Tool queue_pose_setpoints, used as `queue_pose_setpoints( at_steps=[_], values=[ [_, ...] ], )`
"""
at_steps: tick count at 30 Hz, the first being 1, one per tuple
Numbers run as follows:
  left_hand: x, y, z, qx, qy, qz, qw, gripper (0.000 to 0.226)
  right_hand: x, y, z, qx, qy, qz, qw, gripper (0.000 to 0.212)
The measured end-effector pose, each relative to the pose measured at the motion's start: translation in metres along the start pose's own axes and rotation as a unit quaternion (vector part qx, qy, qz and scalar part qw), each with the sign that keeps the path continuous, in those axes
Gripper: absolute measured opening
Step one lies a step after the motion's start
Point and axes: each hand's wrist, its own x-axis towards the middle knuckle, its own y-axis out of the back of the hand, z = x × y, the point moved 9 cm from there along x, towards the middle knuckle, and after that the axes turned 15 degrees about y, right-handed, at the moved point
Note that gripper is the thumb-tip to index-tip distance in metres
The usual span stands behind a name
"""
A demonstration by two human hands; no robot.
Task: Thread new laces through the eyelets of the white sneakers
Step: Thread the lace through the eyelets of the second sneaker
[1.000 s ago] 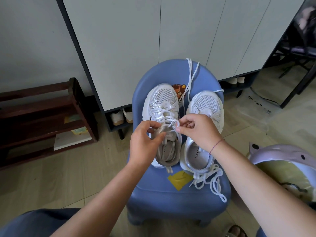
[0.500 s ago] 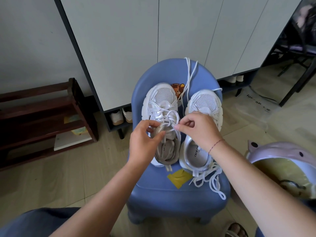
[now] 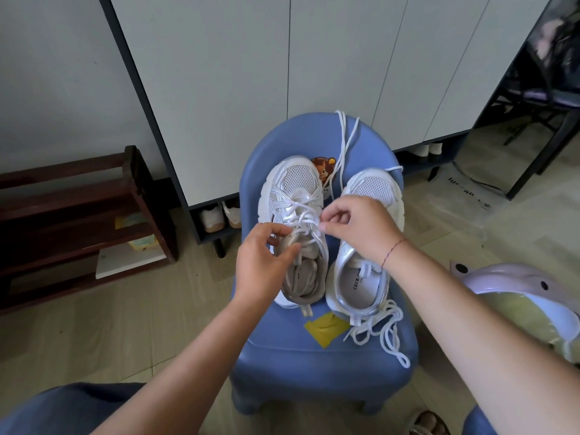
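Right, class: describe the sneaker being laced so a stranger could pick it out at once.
Find the small blue chair before the white cabinet. Two white sneakers stand on its seat. Yours is the left one, criss-crossed with laces; its neighbour's printed insole shows.

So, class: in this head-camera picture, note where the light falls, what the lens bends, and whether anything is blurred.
Head view: daylight brightens the pale wood-look floor at right, while the dark wooden shoe rack at left sits in shade; the wide lens tilts the white cabinet's dark edge; the left hand, right hand and white lace look sharp.
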Motion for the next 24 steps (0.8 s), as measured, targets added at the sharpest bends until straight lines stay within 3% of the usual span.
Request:
queue_pose_setpoints(
  at_steps=[10,15,17,20,24],
  values=[
    [-0.001,0.001,0.000,-0.002,0.004,-0.002,1.000,0.020,-0.005,-0.008,0.001,-0.064,0.036,0.063,0.995,0.007],
    [-0.001,0.001,-0.001,-0.002,0.003,-0.003,1.000,0.020,0.013,0.053,0.002,-0.023,0.012,0.220,0.975,0.007],
    [-0.001,0.000,-0.002,-0.003,0.007,-0.005,1.000,0.020,0.013,0.059,0.004,0.012,-0.001,0.248,0.969,0.009],
    [-0.001,0.001,-0.002,-0.005,0.008,-0.003,1.000,0.020,-0.001,0.035,0.012,0.004,-0.050,0.172,0.984,0.015],
    [-0.001,0.001,-0.001,-0.006,0.010,0.000,1.000,0.020,-0.021,0.003,0.015,-0.127,-0.076,0.035,0.988,0.031]
  ],
)
